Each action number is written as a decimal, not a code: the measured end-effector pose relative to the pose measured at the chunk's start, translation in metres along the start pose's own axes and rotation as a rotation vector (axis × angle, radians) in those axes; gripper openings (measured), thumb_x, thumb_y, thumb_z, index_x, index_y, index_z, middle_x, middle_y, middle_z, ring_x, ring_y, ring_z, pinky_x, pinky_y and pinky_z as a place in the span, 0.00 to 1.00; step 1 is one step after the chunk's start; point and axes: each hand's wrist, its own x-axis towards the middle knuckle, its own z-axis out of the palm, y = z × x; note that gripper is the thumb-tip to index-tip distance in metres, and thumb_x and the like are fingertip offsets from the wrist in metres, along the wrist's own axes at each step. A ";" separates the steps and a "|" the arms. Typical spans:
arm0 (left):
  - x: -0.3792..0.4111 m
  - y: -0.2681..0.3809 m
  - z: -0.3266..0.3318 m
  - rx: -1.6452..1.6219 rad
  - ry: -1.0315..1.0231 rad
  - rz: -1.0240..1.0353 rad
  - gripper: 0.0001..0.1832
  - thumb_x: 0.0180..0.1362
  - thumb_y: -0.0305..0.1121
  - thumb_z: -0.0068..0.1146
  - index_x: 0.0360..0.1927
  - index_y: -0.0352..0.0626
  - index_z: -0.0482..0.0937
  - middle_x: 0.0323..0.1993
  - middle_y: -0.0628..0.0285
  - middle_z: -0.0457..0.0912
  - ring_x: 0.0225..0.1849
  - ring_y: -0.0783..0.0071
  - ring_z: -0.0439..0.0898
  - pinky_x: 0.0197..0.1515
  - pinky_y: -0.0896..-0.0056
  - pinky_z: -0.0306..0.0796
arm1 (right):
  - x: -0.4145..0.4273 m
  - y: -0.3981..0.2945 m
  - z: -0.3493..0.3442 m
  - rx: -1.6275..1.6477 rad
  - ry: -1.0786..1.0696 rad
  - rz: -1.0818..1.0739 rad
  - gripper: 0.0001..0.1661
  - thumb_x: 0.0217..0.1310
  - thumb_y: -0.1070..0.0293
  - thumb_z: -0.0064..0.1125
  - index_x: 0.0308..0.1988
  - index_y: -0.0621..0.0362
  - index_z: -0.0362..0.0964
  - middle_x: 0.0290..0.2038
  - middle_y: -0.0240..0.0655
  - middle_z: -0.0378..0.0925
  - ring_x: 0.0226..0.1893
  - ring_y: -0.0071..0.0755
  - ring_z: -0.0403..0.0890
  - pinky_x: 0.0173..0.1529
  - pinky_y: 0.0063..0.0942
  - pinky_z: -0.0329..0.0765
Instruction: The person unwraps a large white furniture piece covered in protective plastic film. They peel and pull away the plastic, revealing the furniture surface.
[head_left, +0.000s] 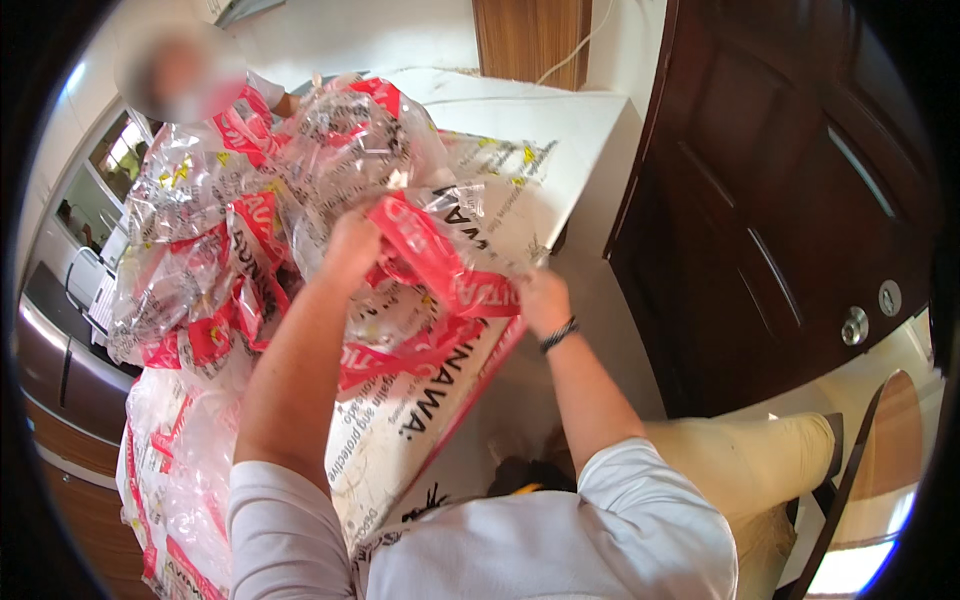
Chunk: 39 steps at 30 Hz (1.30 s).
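A clear plastic film with printed red bands (427, 244) is stretched between my two hands over a white surface. My left hand (352, 247) grips it at the edge of a crumpled heap, its fingertips partly hidden by the plastic. Further right, my right hand (546, 300), with a dark braided band on the wrist, pinches the film's near right end. The heap of crumpled film (225, 217) rises in front and to the left, bearing black, red and yellow print. More film (405, 405) lies flat under my arms, with large black lettering showing through.
Across the heap stands another person (277, 97), partly hidden by it. A dark panelled door (765, 187) with a metal knob (854, 325) is on the right. A white cable (577, 49) runs past a brown wooden panel (529, 37). A wood-toned rounded panel (862, 480) stands at lower right.
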 end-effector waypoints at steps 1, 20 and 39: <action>-0.006 0.001 -0.001 0.000 -0.039 -0.021 0.11 0.53 0.28 0.45 0.38 0.36 0.74 0.26 0.63 0.78 0.22 0.77 0.75 0.25 0.76 0.68 | -0.030 -0.031 -0.010 -0.034 -0.059 0.007 0.14 0.54 0.63 0.47 0.24 0.61 0.72 0.24 0.47 0.73 0.26 0.49 0.75 0.31 0.39 0.72; -0.150 0.025 0.037 0.981 -0.887 0.131 0.48 0.35 0.57 0.62 0.60 0.47 0.56 0.54 0.52 0.66 0.58 0.56 0.61 0.58 0.44 0.51 | -0.102 -0.113 -0.024 0.546 -0.453 -0.348 0.20 0.51 0.73 0.48 0.47 0.62 0.64 0.41 0.48 0.70 0.43 0.45 0.72 0.46 0.34 0.68; -0.133 0.013 -0.018 1.240 -0.363 0.559 0.10 0.47 0.32 0.52 0.32 0.38 0.75 0.35 0.53 0.75 0.44 0.57 0.71 0.47 0.61 0.64 | -0.085 0.000 -0.020 0.082 -0.587 0.175 0.17 0.50 0.59 0.50 0.36 0.61 0.71 0.27 0.47 0.75 0.31 0.48 0.76 0.37 0.39 0.72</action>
